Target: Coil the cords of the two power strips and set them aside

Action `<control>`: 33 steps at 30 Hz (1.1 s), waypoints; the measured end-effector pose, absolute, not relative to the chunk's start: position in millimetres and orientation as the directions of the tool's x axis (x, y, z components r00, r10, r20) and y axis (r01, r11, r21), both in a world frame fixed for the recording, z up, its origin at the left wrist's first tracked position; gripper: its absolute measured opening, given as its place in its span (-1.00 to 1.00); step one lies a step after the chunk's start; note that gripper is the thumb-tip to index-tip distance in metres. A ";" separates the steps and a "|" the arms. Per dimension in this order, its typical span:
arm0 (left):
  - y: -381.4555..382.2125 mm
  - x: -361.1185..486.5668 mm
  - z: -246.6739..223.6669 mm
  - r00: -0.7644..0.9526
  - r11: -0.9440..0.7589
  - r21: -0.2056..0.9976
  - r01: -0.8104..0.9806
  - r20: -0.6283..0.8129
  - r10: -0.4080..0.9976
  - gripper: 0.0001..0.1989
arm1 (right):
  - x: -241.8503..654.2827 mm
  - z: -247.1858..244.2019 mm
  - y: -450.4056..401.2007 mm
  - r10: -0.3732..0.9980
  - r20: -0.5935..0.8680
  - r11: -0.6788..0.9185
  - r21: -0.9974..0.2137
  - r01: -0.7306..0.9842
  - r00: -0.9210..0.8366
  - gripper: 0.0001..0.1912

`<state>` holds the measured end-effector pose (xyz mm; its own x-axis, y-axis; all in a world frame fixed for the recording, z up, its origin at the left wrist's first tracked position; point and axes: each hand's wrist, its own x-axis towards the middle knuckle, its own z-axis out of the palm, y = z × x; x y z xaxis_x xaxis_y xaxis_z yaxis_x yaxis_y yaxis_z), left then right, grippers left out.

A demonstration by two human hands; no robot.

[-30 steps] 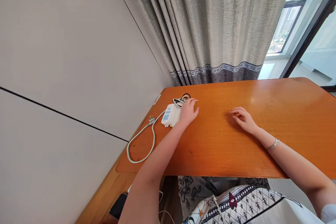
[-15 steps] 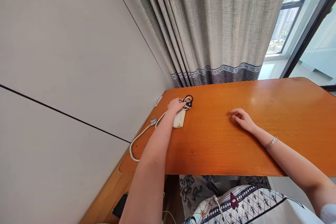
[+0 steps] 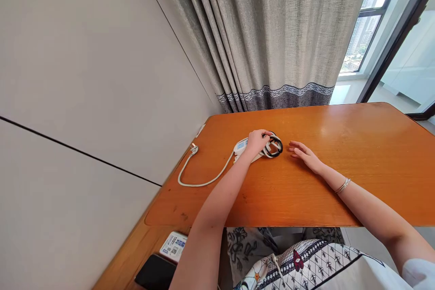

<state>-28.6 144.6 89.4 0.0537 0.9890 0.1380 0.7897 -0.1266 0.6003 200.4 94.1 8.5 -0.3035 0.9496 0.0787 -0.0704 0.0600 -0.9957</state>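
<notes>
My left hand (image 3: 257, 141) is closed on a coil of black and white cables (image 3: 273, 149) near the middle of the table. A white power strip (image 3: 241, 146) lies partly under that hand, its blue-marked end showing to the left; my hand and wrist hide much of it. From it a white cord curves left to a plug (image 3: 194, 148) by the wall side. My right hand (image 3: 306, 157) is open just right of the coil, apart from it, its fingers stretched toward the cables and nothing in them.
The orange-brown wooden table (image 3: 356, 167) runs along a pale wall panel (image 3: 74, 77) on the left. A grey curtain (image 3: 288, 31) hangs behind it. On a lower wooden ledge at the lower left lie a black phone-like slab (image 3: 155, 273) and a white printed box (image 3: 173, 245).
My left hand has moved right with the coiled cables and the power strip, dragging the cord and plug along slightly. My right hand has shifted a little left, its fingers extending.
</notes>
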 end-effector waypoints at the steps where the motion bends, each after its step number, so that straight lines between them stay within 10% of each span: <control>1: 140.1 -21.2 89.7 0.067 -0.154 0.629 0.762 0.161 0.985 -0.72 | 197.7 9.9 92.4 0.944 0.056 0.011 -0.990 -0.139 -0.325 -0.37; 15: 109.6 10.8 66.0 0.275 -0.468 0.483 0.740 0.418 0.866 -0.70 | 192.3 25.8 80.4 0.864 0.014 -0.212 -0.897 -0.389 -0.503 -0.47; 26: 104.1 5.8 55.8 0.342 -0.524 0.382 0.761 0.452 0.824 -0.71 | 188.2 14.0 87.3 0.948 0.190 0.233 -0.960 0.152 -0.254 -0.29; 33: 96.6 17.1 53.4 0.342 -0.567 0.378 0.732 0.515 0.786 -0.62 | 191.9 8.4 94.8 0.967 0.215 0.244 -0.935 0.258 -0.133 -0.59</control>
<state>17.1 96.6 53.4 0.3424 0.7858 0.5150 0.7321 -0.5667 0.3780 191.9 94.8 8.4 -0.1326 0.9675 0.2154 0.2583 0.2435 -0.9349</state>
